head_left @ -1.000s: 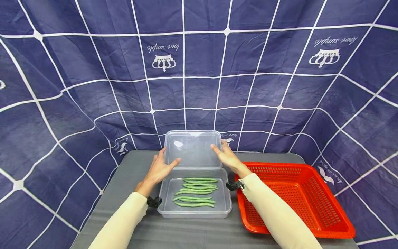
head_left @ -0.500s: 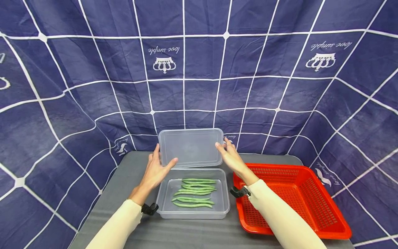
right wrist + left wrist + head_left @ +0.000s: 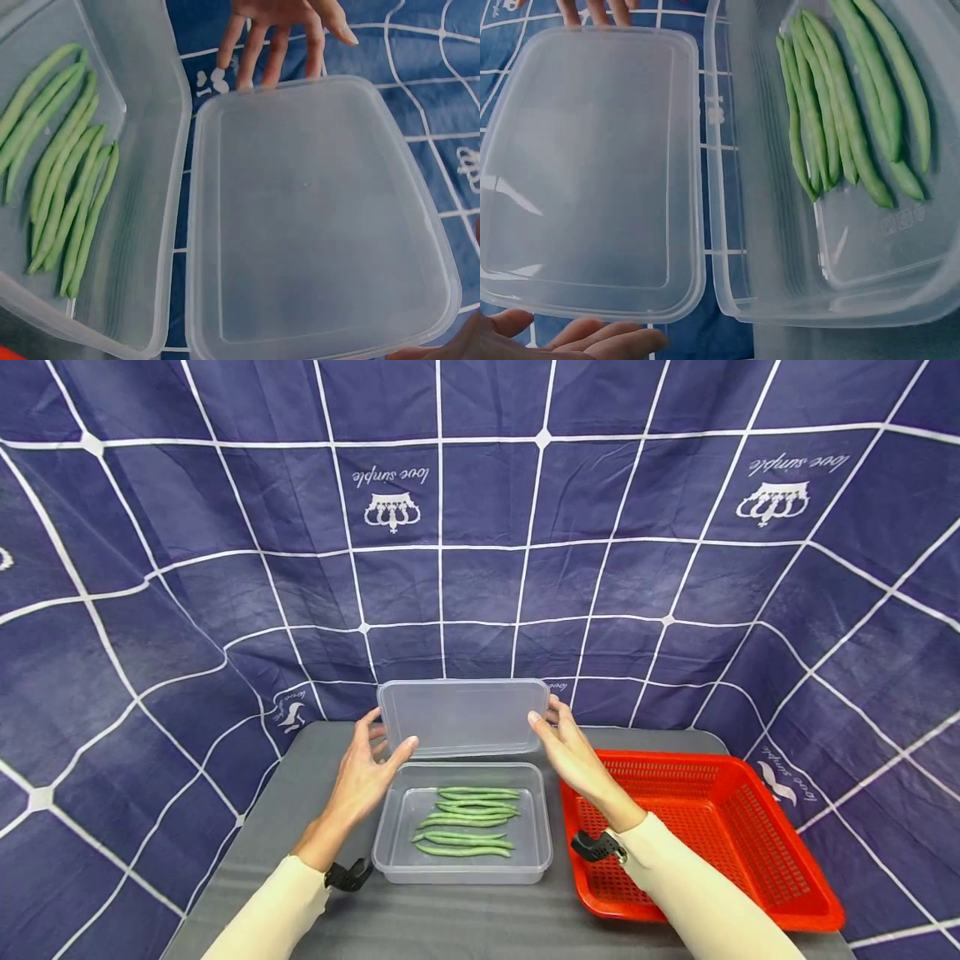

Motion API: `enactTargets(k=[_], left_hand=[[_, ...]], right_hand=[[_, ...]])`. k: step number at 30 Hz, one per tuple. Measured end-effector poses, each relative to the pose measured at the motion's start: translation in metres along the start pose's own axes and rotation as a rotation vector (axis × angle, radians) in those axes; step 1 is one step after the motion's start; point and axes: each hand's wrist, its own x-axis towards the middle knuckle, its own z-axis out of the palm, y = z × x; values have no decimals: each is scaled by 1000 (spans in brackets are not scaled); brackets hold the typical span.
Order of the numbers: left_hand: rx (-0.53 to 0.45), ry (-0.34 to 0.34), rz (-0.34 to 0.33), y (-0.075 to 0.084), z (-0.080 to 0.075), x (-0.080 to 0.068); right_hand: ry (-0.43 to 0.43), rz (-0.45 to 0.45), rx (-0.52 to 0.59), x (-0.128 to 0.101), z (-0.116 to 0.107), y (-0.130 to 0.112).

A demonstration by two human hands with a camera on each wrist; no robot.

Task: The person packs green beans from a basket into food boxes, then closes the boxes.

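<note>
A clear plastic lid [image 3: 465, 718] stands tilted behind a clear plastic box [image 3: 386, 852], its near edge just over the box's back rim. Several green beans [image 3: 468, 814] lie in rows inside the box. At the lid's left end is my left hand [image 3: 363, 772], straight fingertips against the edge and thumb spread apart, as the right wrist view shows. My right hand [image 3: 573, 752] is at the opposite end, its fingers reaching behind the edge and its thumb overlapping the corner in the head view. Between the two hands the lid [image 3: 592, 165] is carried.
A red perforated basket [image 3: 817, 893] stands right of the box, under my right forearm. Grey cloth [image 3: 420, 927] covers the table. A blue cloth [image 3: 480, 577] with white lines hangs behind and at both sides.
The lid has shifted slightly and looks wider and flatter, tipping toward me. Both hands have moved a little outward with its ends. The beans and box stay in place.
</note>
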Motion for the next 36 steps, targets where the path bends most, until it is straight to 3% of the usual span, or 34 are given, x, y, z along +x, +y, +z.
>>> enactTargets(k=[7, 19, 26, 36], left_hand=[[-103, -1, 11, -1, -4, -11], [17, 22, 32, -15, -8, -35], [-16, -57, 75, -22, -8, -46], [-70, -179, 140, -46, -15, -61]], right_hand=[[0, 5, -61, -23, -6, 3], [-44, 45, -187, -54, -6, 15], [-69, 45, -254, -70, -12, 19], [-159, -82, -482, -89, -15, 22]])
